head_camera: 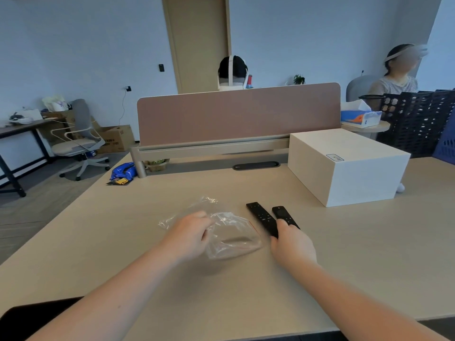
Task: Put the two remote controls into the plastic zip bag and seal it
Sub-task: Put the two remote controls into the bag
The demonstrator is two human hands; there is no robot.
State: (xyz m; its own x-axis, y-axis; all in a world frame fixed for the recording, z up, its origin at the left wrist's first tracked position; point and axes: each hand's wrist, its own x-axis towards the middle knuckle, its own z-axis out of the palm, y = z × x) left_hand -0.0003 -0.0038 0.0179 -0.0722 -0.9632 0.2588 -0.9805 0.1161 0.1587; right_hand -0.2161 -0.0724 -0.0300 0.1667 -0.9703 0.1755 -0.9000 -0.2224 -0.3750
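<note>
Near the desk's [98, 254] middle, a clear zip bag [231, 238] lies crumpled, the left hand [189, 233] pinching its left part. Just right, two black remotes [262, 217] lie side by side, the right hand's [293, 244] fingers closed over their near ends.

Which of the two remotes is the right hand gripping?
Probably both: the right hand covers the near ends of the two. The right remote, with the round pad, runs under the thumb; the left remote lies against the fingers, nearer the bag.

Black remote controls [262, 217], clear zip bag [229, 237], beige table [369, 254], white box [349, 166]
</note>
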